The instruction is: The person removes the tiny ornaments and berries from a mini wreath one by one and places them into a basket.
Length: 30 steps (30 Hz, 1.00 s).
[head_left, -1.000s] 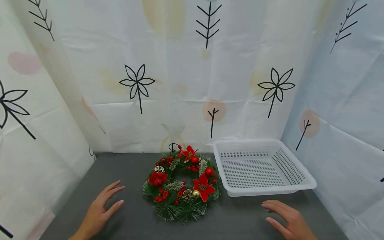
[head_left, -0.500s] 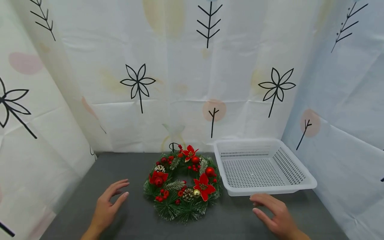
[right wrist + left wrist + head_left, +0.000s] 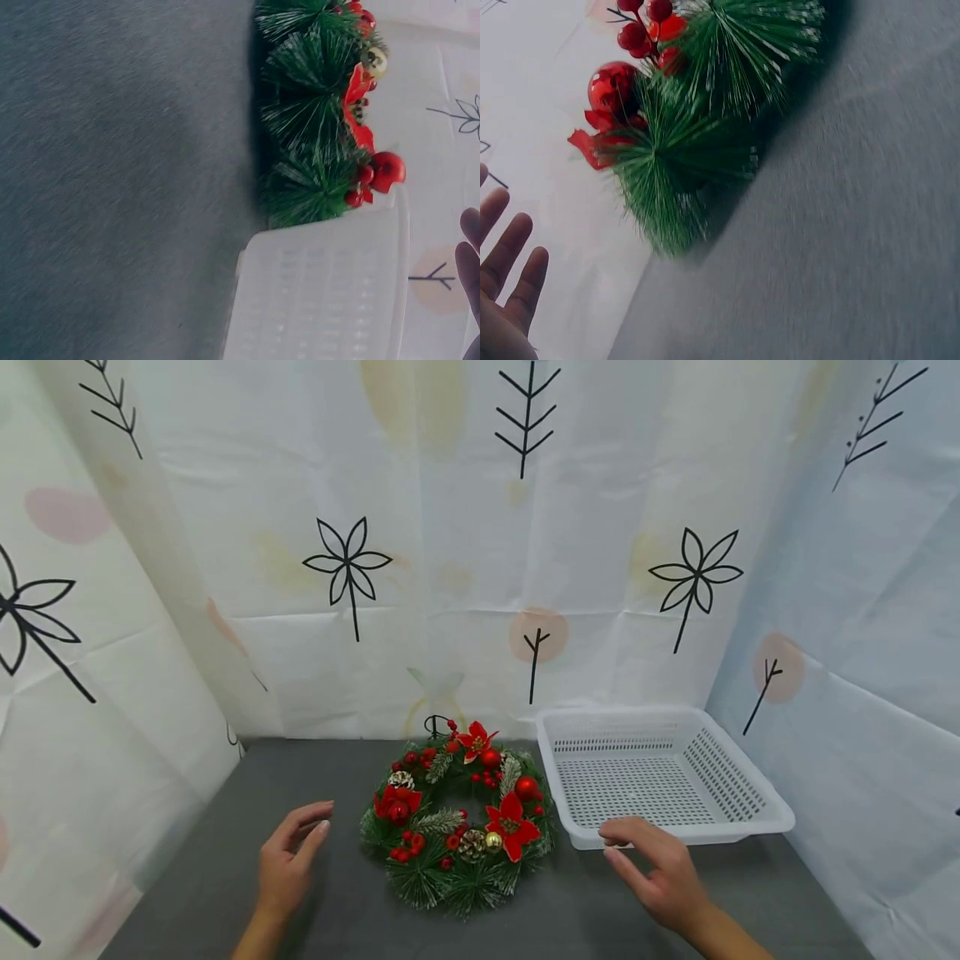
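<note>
A green Christmas wreath (image 3: 457, 822) with red flowers, berries, baubles and pine cones lies flat on the grey table (image 3: 337, 910); its needles also fill the left wrist view (image 3: 697, 142) and the right wrist view (image 3: 315, 142). My left hand (image 3: 288, 860) hovers just left of the wreath, fingers relaxed and holding nothing. My right hand (image 3: 652, 868) hovers to the wreath's right, in front of the white basket's (image 3: 772, 814) near rim, fingers loose and empty. Neither hand touches the wreath.
The white perforated plastic basket (image 3: 322, 300) stands empty at the back right, close against the wreath. Printed curtains (image 3: 450, 568) wall in the table at the back and on both sides. Bare grey table lies in front of the wreath.
Both hands have lifted and moved inward toward the wreath: the left hand rightward, the right hand leftward and forward to the basket's front rim. Wreath and basket have not moved.
</note>
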{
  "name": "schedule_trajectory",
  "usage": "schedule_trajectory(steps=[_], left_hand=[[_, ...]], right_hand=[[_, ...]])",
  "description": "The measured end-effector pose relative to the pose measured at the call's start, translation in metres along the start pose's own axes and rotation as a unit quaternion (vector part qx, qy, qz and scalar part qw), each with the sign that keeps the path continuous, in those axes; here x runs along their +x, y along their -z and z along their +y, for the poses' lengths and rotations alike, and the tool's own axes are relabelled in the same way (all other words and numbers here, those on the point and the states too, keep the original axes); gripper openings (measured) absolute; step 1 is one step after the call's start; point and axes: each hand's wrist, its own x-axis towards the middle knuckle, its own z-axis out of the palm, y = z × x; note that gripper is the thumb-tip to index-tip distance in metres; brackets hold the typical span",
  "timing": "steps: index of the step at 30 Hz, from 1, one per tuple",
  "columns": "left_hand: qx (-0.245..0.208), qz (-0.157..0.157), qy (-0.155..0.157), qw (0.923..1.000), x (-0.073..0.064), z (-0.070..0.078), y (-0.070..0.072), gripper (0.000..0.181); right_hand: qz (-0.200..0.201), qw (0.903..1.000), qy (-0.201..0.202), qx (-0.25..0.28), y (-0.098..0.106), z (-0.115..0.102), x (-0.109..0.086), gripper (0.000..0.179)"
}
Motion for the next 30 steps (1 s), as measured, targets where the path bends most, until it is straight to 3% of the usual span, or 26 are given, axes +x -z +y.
schedule_trajectory(steps=[7,16,26,30], left_hand=[[-0.081,0.025,0.023,0.9962,0.002,0.005,-0.021,0.022],[-0.186,0.071,0.053,0.9786,0.005,0.002,-0.041,0.023],[-0.215,0.093,0.177,0.956,0.001,0.004,-0.048,0.032],[-0.211,0.091,0.223,0.9475,0.0,0.008,-0.048,0.034]], right_hand=[[0.025,0.9996,-0.013,-0.004,-0.013,0.006,0.016,0.011],[0.018,0.9965,-0.081,-0.011,-0.029,0.013,0.043,0.029],[0.012,0.9901,-0.14,0.005,-0.049,0.023,0.071,0.021],[-0.003,0.9828,-0.183,0.02,-0.057,0.026,0.08,0.017]])
